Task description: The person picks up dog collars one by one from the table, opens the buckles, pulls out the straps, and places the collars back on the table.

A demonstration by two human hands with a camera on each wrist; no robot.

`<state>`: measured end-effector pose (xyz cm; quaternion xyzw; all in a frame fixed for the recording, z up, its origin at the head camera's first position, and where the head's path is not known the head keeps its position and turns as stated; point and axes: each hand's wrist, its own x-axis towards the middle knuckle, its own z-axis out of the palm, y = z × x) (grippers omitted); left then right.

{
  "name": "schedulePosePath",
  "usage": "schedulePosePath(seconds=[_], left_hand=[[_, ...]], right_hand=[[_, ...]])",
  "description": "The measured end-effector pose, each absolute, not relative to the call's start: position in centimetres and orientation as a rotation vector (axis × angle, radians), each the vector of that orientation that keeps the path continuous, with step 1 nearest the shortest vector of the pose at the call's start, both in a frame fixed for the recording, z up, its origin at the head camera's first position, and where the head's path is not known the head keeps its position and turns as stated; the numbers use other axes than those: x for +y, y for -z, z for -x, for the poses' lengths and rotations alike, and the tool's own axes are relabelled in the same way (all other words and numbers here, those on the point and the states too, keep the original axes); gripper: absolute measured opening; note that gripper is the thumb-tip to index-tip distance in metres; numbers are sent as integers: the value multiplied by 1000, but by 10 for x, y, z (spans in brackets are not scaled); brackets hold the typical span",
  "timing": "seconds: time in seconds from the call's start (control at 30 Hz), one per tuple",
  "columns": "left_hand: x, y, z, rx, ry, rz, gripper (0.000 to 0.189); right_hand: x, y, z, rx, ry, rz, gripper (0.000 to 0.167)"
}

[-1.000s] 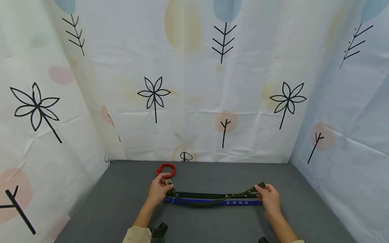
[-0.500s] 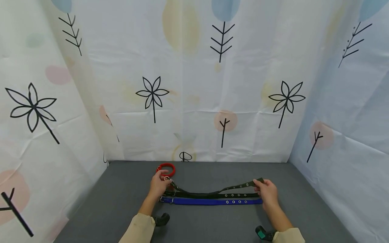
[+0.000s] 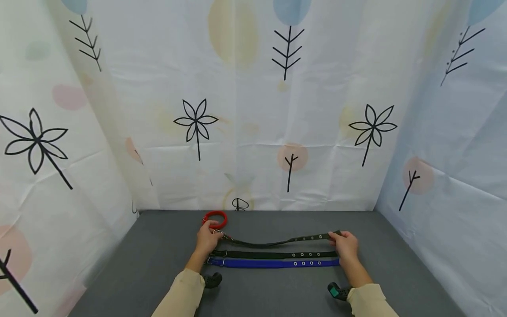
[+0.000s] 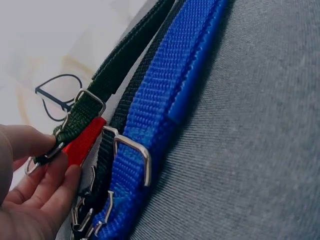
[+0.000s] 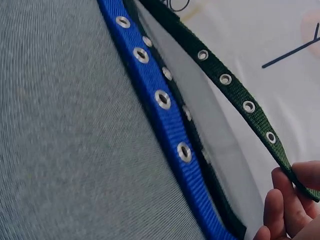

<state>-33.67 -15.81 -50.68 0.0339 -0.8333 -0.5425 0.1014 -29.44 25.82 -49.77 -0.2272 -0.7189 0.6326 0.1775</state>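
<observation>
A dark green webbing collar hangs slightly slack between my two hands. My left hand pinches its buckle end, where a metal ring and buckle show in the left wrist view. Its tip is gripped by thumb and fingers of my right hand, just past several metal eyelets. In front of it, a second dark green collar lies stretched flat on the table. Alongside that one, nearer me, lies a blue collar with its buckle to the left and eyelets to the right.
A red collar fastened into a loop lies just beyond my left hand. The grey table ends at a patterned white curtain, which also rises on both sides. Dark wrist-worn devices sit at both cuffs.
The held collar has moved away from me, off the two lying collars, and is drawn straighter. Both hands have shifted toward the back with it. The view has shifted slightly.
</observation>
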Motion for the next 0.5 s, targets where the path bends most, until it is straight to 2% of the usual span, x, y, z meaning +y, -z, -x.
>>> schedulePosePath(seconds=[0.27, 0.5], left_hand=[[-159, 502, 330, -2487, 1360, -212, 31], [-158, 497, 321, -2581, 1154, -301, 36]], right_hand=[[262, 500, 292, -2280, -1591, 570, 20], [266, 501, 286, -2517, -1313, 499, 21]])
